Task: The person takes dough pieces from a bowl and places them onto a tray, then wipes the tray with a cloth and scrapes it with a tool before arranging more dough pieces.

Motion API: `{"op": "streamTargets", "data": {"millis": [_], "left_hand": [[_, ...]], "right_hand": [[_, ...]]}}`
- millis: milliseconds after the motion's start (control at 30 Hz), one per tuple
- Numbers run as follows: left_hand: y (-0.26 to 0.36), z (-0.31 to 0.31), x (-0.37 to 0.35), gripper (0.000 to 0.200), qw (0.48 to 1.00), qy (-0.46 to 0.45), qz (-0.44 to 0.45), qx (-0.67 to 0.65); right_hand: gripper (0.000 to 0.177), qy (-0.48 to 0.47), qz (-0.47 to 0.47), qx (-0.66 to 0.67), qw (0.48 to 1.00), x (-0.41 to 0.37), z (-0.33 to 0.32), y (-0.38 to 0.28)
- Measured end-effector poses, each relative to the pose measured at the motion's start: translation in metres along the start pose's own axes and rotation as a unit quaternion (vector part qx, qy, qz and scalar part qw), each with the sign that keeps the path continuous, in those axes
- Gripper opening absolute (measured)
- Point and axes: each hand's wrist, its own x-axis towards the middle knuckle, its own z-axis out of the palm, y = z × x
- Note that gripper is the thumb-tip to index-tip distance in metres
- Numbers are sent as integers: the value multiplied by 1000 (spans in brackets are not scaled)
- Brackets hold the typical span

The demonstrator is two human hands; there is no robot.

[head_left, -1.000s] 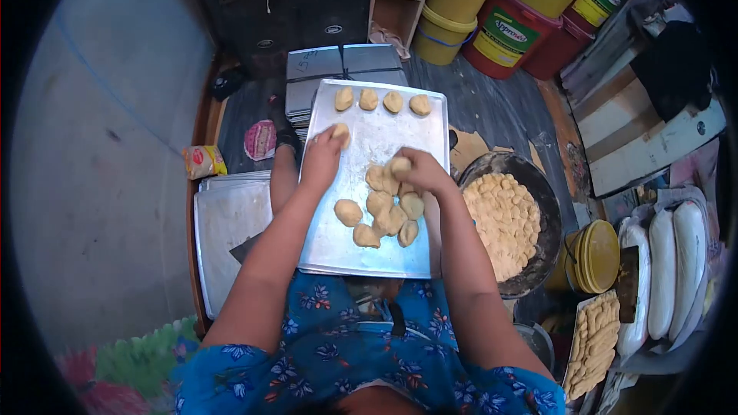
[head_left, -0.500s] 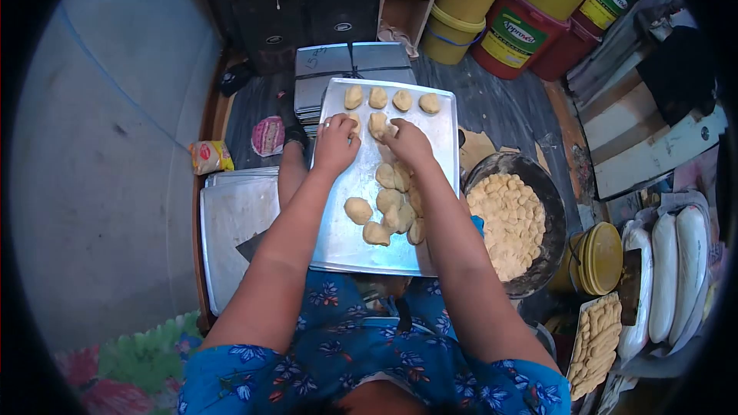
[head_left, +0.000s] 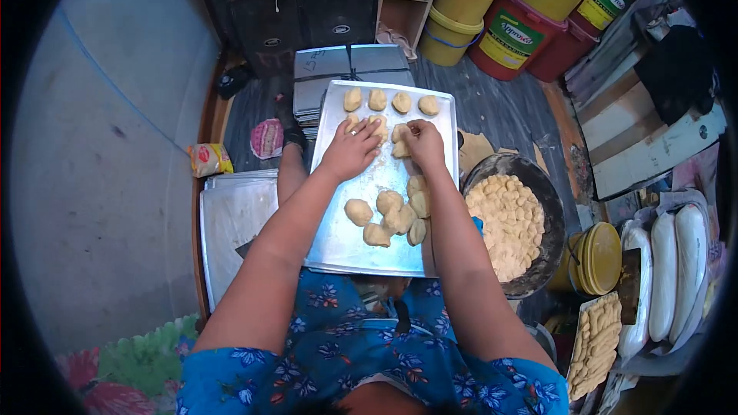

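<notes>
A metal tray (head_left: 346, 250) lies in front of me with a row of several dough pieces (head_left: 377, 100) along its far edge. In the second row, my left hand (head_left: 351, 150) rests with spread fingers on a dough piece (head_left: 378, 127), beside another one partly under the fingers. My right hand (head_left: 424, 140) has its fingers closed on a dough piece (head_left: 400, 133) to the right, with one more touching it just below. A loose cluster of dough pieces (head_left: 398, 219) sits on the nearer half of the tray, partly hidden by my right forearm.
At the right stands a dark round basin (head_left: 555, 223) full of dough pieces. Stacked trays (head_left: 234, 223) lie at the left, more tied trays (head_left: 311, 84) beyond. Buckets (head_left: 511, 34) stand at the far right, and a yellow bucket (head_left: 600, 259) near the basin.
My left hand has moved right onto the second dough piece of the row. My right hand has shifted right, and two dough pieces from the cluster now lie by it.
</notes>
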Motion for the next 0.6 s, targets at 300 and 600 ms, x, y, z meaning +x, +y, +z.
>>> {"op": "streamTargets", "data": {"millis": [300,600], "left_hand": [[7,1,7,34,997,65,24,38],[54,15,54,13,999,36,-14,5]], "right_hand": [[62,-62,-149,-94,982,-27,-24,-10],[41,94,-121,-10,988,-13,-53,19]]}}
